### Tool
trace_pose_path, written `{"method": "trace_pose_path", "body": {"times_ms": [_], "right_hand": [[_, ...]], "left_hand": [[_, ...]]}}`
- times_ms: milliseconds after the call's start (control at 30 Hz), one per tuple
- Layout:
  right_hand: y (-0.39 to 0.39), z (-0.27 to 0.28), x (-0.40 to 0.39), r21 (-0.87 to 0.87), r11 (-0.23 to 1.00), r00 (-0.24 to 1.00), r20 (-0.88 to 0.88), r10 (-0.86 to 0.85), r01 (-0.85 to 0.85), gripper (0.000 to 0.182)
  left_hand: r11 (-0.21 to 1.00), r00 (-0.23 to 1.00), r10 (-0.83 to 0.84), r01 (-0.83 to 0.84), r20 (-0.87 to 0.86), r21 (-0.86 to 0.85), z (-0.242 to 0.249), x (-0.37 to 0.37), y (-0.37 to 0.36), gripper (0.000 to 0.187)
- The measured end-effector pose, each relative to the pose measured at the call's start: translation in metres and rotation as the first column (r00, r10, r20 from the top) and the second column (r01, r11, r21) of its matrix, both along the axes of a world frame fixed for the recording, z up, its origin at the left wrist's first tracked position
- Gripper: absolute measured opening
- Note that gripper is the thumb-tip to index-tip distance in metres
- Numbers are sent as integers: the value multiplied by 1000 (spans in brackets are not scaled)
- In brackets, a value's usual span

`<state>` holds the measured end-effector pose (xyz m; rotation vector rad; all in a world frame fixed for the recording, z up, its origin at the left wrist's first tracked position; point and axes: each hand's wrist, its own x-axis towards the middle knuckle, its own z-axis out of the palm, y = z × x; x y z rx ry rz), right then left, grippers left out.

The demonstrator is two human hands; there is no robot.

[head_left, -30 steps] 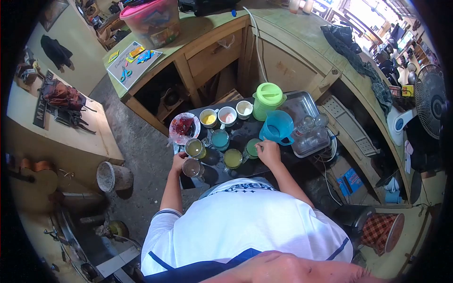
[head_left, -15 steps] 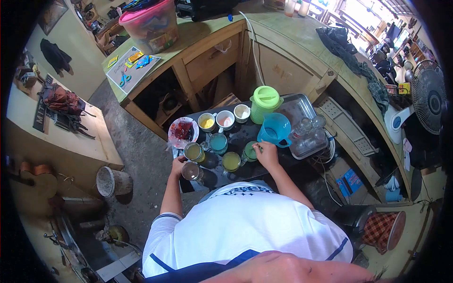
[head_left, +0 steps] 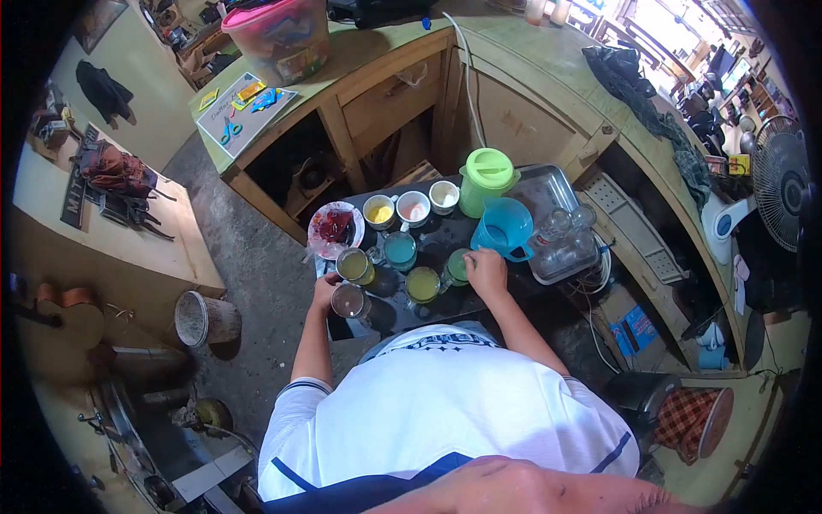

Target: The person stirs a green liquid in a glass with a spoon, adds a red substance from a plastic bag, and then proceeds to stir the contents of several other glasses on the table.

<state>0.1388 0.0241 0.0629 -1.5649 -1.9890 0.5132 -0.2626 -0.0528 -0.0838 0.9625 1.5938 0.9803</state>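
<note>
On a dark low table [head_left: 390, 321] stand several glass mugs of coloured drink. My left hand [head_left: 324, 293] is at the table's left edge, beside a glass mug of brownish drink [head_left: 348, 300]; its fingertips are too small to make out. My right hand [head_left: 488, 272] is closed at the rim of a glass mug of green drink [head_left: 459, 267]. Between them are a yellow-green drink mug [head_left: 423, 283], an olive drink mug [head_left: 353, 265] and a teal drink mug [head_left: 400, 249]. Behind stand white cups with yellow [head_left: 379, 212], pink [head_left: 413, 208] and whitish [head_left: 443, 197] contents.
A bowl of dark red jelly-like pieces [head_left: 335, 230] stands at the back left. Toward the right are a lidded green pitcher [head_left: 486, 184], a blue jug [head_left: 503, 228] and a metal tray [head_left: 548, 182] with clear glasses [head_left: 567, 240]. A wooden counter [head_left: 522, 111] bounds the far side.
The whole view has shifted slightly. Both hands stay at nearly the same places by the mugs, and nothing on the table has visibly moved.
</note>
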Motion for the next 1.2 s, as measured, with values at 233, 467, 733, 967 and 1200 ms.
{"method": "trace_pose_path", "body": {"times_ms": [233, 467, 733, 967, 1200], "right_hand": [[-1, -1, 2, -13, 1000, 994, 110, 19, -18, 14], [-6, -4, 8, 47, 998, 996, 81, 26, -30, 13], [-16, 92, -13, 135, 989, 988, -133, 84, -66, 10], [-24, 57, -48, 123, 929, 922, -138, 363, -348, 9], [-33, 2, -56, 40, 852, 853, 14, 522, -522, 11]], "left_hand": [[1000, 1000, -7, 7, -7, -11, -2, -3, 0, 31], [1000, 1000, -3, 3, -13, -17, -12, -5, -1, 30], [1000, 1000, -26, 26, 1, -17, -8, -6, 1, 31], [1000, 997, 4, -3, 77, -21, -16, -8, 2, 33], [999, 999, -7, 9, 46, -47, -13, -8, 0, 37]]}}
